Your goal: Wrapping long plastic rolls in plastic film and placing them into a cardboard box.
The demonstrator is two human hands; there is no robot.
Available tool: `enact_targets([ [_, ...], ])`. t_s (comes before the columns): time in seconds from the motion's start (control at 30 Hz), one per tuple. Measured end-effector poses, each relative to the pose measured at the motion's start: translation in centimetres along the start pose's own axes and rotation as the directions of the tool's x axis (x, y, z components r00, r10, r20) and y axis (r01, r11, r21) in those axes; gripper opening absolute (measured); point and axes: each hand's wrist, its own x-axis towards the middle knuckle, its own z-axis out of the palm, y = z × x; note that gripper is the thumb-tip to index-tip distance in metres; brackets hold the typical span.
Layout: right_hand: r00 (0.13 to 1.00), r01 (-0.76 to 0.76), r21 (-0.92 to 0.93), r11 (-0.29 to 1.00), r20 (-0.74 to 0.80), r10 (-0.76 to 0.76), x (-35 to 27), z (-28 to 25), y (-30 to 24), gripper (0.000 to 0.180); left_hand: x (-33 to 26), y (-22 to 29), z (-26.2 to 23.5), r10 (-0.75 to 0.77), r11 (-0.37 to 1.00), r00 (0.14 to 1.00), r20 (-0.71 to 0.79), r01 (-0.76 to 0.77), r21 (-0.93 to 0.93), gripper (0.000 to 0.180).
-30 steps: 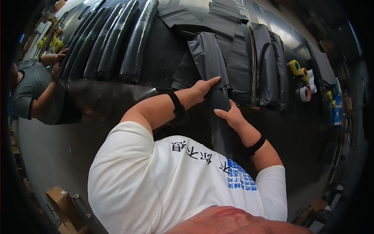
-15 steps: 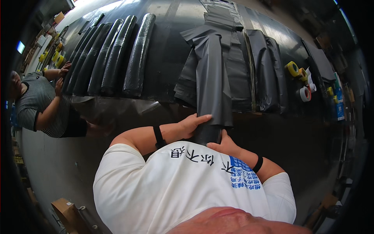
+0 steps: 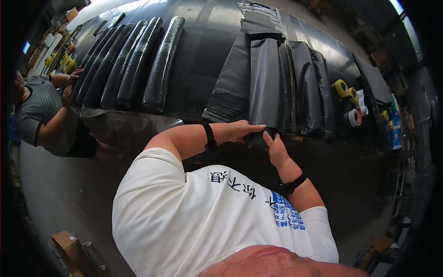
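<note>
A long black plastic bag (image 3: 265, 87) lies lengthwise on the table, its near end hanging over the front edge. My left hand (image 3: 242, 131) grips that near end from the left, thumb on top. On its right side, my right hand (image 3: 277, 147) closes round the dark end of the bag, thumb up. A dark bulk fills out the bag; what is inside is hidden. Beneath and to the left, a fanned stack of flat black bags (image 3: 226, 97) rests on the table. Filled-out black bags (image 3: 307, 92) lie just to the right.
Several film-wrapped black rolls (image 3: 161, 64) lie side by side on the left of the dark table (image 3: 203, 55). Tape rolls (image 3: 341, 87) stand at the right. A co-worker (image 3: 50, 111) in a striped shirt touches the leftmost rolls. A cardboard box (image 3: 71, 251) sits behind me at lower left.
Both hands have moved forward and slightly right, away from my body. The bag has slid farther onto the table and now lies straighter, its far end no longer crumpled.
</note>
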Motion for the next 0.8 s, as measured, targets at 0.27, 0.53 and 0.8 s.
enact_targets([
  [0.27, 0.962, 0.225, -0.638, 0.737, 0.026, -0.271, -2.5, 0.4, 2.4, 0.094, 0.3, -2.8, 0.2, 0.061, 0.989, 0.993, -0.102, -0.046, 0.143, 0.073],
  [0.53, 0.910, 0.198, -0.872, 0.448, -0.007, -0.415, 1.2, 1.3, -0.3, 0.069, 0.4, -1.6, -2.8, 0.147, 0.989, 0.966, -0.214, -0.151, -0.001, 0.051],
  [0.8, 0.904, 0.138, -0.893, 0.429, -0.063, -0.422, 1.7, -0.7, 2.4, 0.052, 0.3, -3.1, -2.0, 0.221, 0.960, 0.956, -0.193, -0.178, 0.217, 0.046],
])
